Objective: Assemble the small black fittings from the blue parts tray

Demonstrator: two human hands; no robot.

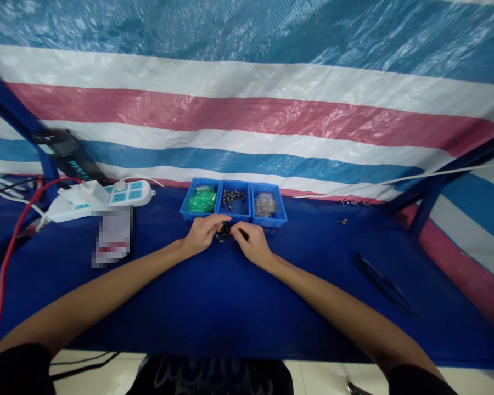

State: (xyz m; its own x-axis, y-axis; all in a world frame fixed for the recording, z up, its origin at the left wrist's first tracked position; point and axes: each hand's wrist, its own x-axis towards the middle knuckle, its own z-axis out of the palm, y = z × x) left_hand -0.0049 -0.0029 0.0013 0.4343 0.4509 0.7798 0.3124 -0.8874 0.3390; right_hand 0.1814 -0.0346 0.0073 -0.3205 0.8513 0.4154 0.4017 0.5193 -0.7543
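Note:
My left hand [203, 233] and my right hand [253, 241] are close together at the front of the middle blue bin [247, 207]. Their fingers are bent inward and closed, and what they hold, if anything, is too small to make out. Between the fingertips lies a small dark pile of screws [219, 238] on the blue tabletop, partly hidden by the hands. More screws [230, 196] lie scattered in the middle bin. Green plastic pieces [202, 198] fill the left bin [184, 206], while clear plastic pieces [265, 204] sit in the right bin [282, 209].
At the left are a white power strip [132, 193] with a plugged-in adapter, a red cable [9, 258] and a blurred-out packet [114, 236]. A few loose screws [342, 221] lie back right, with a dark cord-like loop [385, 282] nearer. A striped sheet [247, 115] hangs behind.

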